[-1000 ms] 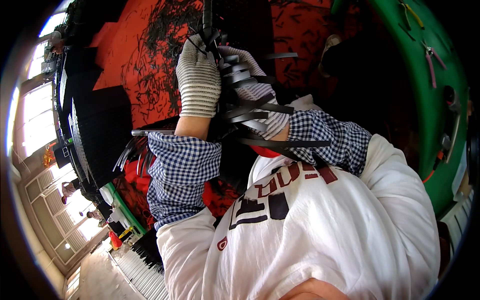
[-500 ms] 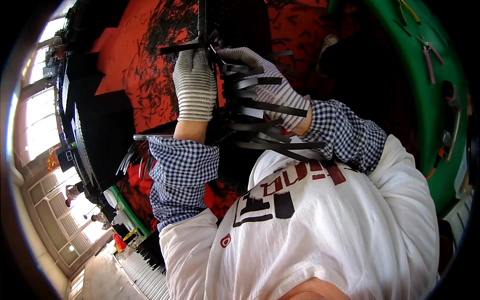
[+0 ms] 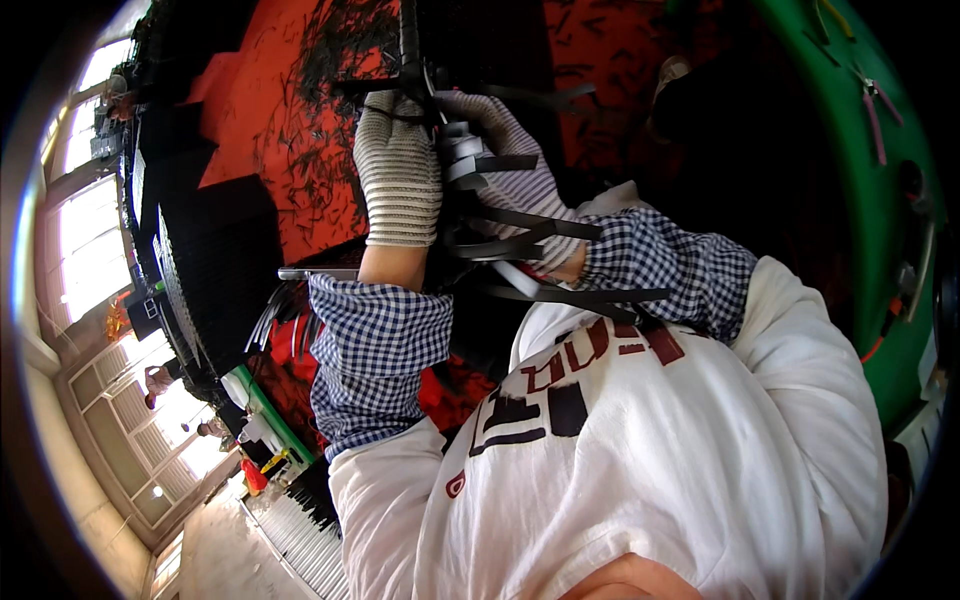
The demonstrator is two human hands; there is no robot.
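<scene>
Your left hand (image 3: 398, 175) pinches black flat strips (image 3: 512, 162) beside the black bar (image 3: 409, 40); right hand (image 3: 522, 178) closure cannot be told — keep strips untwisted, tension even.

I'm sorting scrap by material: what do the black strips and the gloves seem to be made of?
Black strips: probably glossy plastic, since they curl and catch pale highlights, though rubber is possible. Gloves: apparently matte knitted fabric, judging by the ribbed stripes; fibre unclear.
</scene>
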